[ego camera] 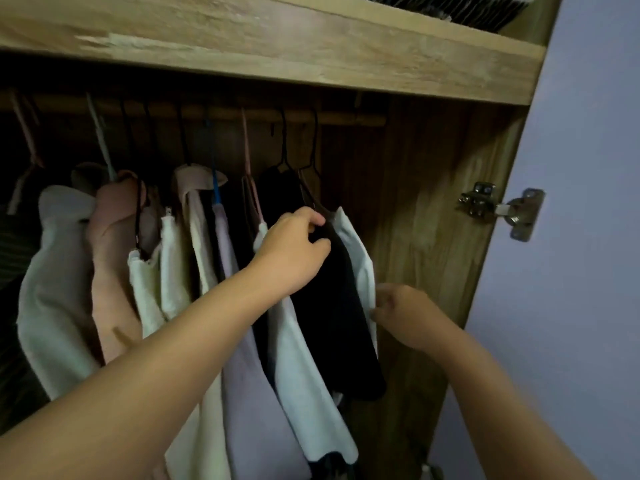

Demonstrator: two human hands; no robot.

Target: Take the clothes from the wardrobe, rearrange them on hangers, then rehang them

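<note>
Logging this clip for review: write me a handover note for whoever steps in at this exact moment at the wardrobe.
Left hand: grip closed on the shoulder of the black hanging garment, near the right end of the wooden rail.
Right hand: pinching the edge of the white garment behind the black one.
All the clothes seen hang on hangers on the rail; none is out of the wardrobe.
Done: nothing visibly.
Left: take garments out, rearrange them on hangers, rehang.

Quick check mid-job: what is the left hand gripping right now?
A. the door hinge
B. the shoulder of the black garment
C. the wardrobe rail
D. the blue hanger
B: the left hand pinches the black garment near its shoulder, at the right end of the row.
</note>
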